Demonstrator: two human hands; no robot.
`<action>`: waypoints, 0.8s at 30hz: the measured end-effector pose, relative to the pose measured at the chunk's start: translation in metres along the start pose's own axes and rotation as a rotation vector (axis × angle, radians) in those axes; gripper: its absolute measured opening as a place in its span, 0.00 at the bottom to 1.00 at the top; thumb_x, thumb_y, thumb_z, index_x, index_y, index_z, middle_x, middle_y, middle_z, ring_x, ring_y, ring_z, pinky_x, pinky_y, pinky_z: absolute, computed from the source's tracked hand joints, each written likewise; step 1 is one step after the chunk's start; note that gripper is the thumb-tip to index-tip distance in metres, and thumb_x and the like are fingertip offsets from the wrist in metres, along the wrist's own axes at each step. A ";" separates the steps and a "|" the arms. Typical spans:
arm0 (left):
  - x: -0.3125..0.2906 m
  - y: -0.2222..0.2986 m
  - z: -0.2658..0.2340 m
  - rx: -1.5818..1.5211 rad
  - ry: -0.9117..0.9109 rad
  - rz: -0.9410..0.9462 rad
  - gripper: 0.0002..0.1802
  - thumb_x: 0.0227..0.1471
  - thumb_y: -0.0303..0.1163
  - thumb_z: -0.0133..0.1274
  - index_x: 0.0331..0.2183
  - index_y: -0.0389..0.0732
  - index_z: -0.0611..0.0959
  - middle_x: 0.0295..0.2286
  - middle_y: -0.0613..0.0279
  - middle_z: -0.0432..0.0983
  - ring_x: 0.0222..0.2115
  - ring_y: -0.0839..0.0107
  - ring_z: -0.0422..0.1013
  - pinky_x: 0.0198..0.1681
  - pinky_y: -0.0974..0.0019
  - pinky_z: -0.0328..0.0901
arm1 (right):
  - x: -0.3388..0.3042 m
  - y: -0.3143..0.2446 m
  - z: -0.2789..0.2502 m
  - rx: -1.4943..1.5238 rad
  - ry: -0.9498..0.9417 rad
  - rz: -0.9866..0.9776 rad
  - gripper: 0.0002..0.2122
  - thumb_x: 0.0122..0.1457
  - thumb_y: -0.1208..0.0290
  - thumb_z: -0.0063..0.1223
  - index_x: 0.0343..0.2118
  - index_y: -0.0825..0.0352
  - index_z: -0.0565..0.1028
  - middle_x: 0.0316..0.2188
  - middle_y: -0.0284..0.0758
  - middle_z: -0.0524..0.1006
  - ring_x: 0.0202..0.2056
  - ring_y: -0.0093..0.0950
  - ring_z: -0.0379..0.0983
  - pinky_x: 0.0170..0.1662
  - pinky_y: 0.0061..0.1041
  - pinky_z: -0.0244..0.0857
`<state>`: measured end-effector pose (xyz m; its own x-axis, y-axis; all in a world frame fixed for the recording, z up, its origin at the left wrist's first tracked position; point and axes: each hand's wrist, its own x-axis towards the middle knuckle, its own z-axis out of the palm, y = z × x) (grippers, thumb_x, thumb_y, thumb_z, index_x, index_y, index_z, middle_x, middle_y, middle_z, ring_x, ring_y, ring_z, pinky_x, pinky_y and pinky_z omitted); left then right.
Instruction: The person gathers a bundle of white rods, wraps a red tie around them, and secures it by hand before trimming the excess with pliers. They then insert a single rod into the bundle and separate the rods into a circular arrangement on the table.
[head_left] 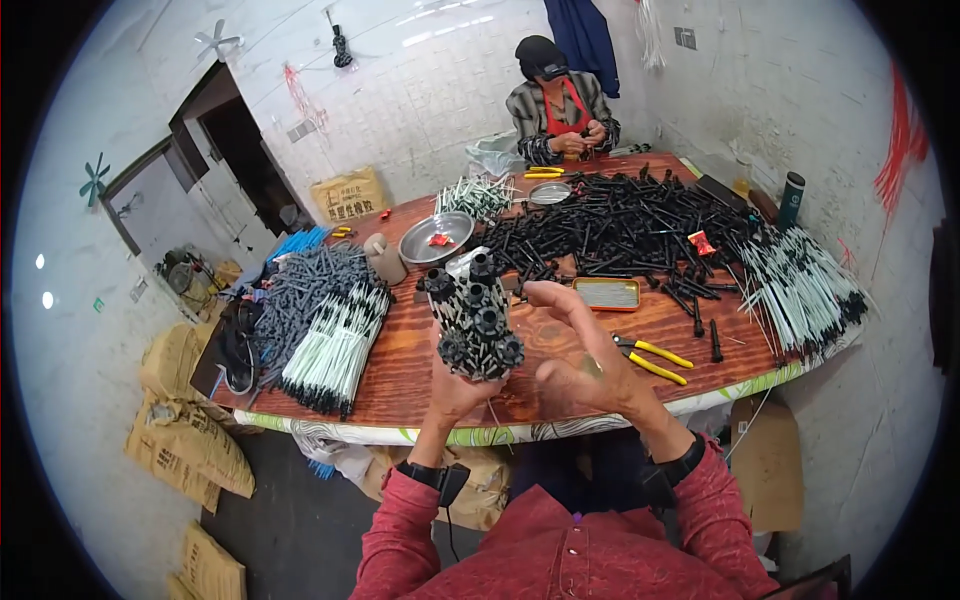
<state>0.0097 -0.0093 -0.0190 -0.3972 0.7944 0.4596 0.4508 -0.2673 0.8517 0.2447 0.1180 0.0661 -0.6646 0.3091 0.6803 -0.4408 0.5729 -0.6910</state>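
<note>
My left hand [460, 393] is closed around the lower part of an upright bundle of black-tipped rods [483, 318]. Its cluster of round black ends faces up toward me, and pale stems show between them. To the right of the bundle, my right hand [598, 368] is open and holds nothing, its thumb and fingers curved apart. Pliers with yellow handles [655, 362] lie on the table just beyond that hand. A larger bundle of pale green rods with black tips [335, 345] lies left of my left hand.
Black plastic parts [610, 220] are heaped across the wooden table [400, 370]. More pale rods [805, 285] lie at the right, grey parts [305, 290] at the left. A metal bowl [412, 245] and a tray of pins [607, 293] stand between. Across the table sits a co-worker [565, 110].
</note>
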 end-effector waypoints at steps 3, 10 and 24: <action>-0.012 0.004 0.000 -0.022 0.006 0.098 0.58 0.34 0.27 0.75 0.64 0.36 0.60 0.48 0.57 0.75 0.48 0.66 0.74 0.55 0.61 0.69 | 0.017 -0.005 0.013 -0.037 -0.045 -0.052 0.55 0.47 0.51 0.75 0.70 0.72 0.50 0.67 0.46 0.60 0.68 0.37 0.56 0.69 0.36 0.49; 0.007 0.052 -0.019 -0.107 -0.203 -0.064 0.41 0.38 0.29 0.74 0.54 0.34 0.74 0.46 0.59 0.78 0.47 0.68 0.76 0.54 0.61 0.71 | 0.068 -0.007 0.025 -0.059 -0.029 -0.063 0.63 0.40 0.55 0.81 0.72 0.72 0.43 0.68 0.48 0.56 0.70 0.36 0.52 0.71 0.34 0.46; 0.022 0.081 -0.002 -0.234 -0.114 -0.224 0.39 0.39 0.21 0.72 0.55 0.35 0.75 0.48 0.59 0.79 0.47 0.69 0.75 0.52 0.62 0.71 | 0.064 0.012 0.039 0.156 0.086 0.032 0.57 0.48 0.62 0.76 0.72 0.72 0.43 0.70 0.46 0.53 0.69 0.35 0.51 0.70 0.34 0.44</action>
<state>0.0357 -0.0146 0.0610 -0.3681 0.8997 0.2346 0.1615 -0.1866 0.9691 0.1737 0.1150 0.0920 -0.6285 0.3931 0.6712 -0.5128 0.4395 -0.7375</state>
